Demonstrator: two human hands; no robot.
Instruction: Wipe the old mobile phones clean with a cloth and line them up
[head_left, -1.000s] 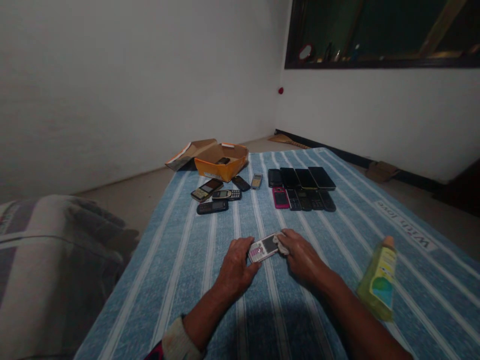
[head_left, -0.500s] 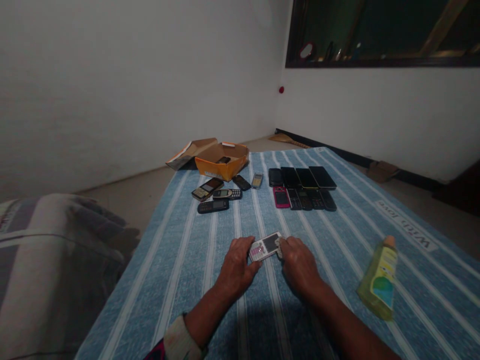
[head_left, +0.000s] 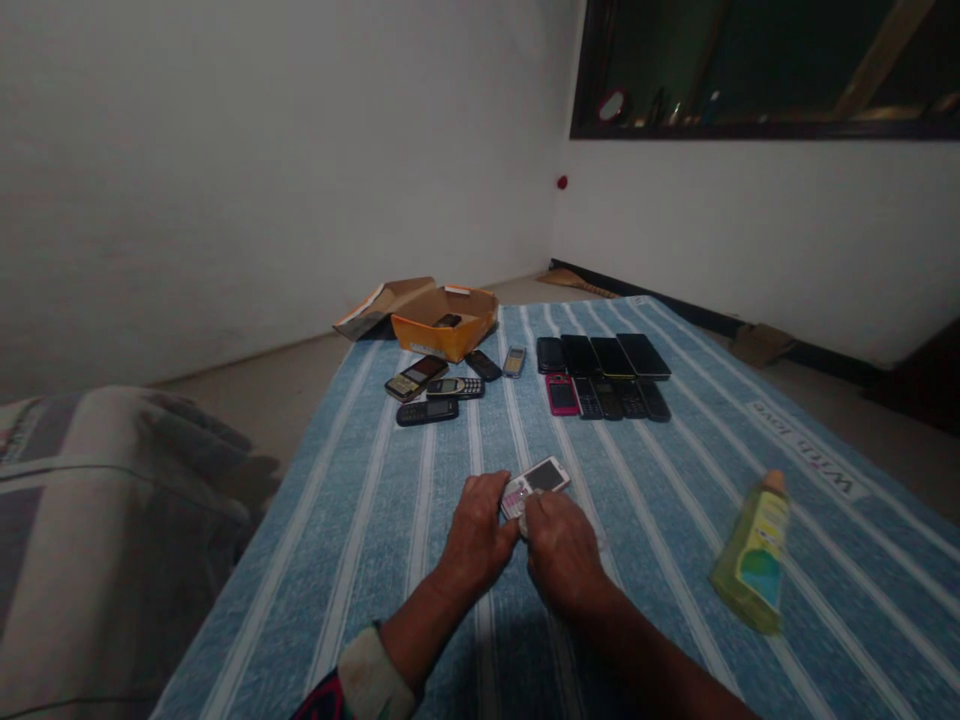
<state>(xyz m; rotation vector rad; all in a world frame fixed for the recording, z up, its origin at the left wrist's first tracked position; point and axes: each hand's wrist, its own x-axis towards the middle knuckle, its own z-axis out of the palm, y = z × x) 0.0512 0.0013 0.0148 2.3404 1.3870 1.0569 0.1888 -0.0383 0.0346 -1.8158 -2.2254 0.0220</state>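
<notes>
A white keypad phone point(head_left: 546, 474) with a dark screen and pinkish keys lies tilted just above the striped cloth point(head_left: 375, 560). My left hand point(head_left: 478, 525) grips its keypad end between thumb and fingers. Closed over the lower edge of the phone, near the keys, is my right hand point(head_left: 561, 548). It pinches a small pale wad, perhaps cloth or tissue, mostly hidden by the fingers. The phone's screen end sticks out past my right hand.
Several keypad phones, one a black phone point(head_left: 427, 412), lie before an open orange box point(head_left: 442, 336). Two rows of phones, including a pink phone point(head_left: 561, 395), sit to the right. A yellow-green bottle point(head_left: 752, 560) lies at the right.
My right hand has slid left and slightly down along the phone, from its screen end to the keypad. The screen is now uncovered. My left hand keeps its grip.
</notes>
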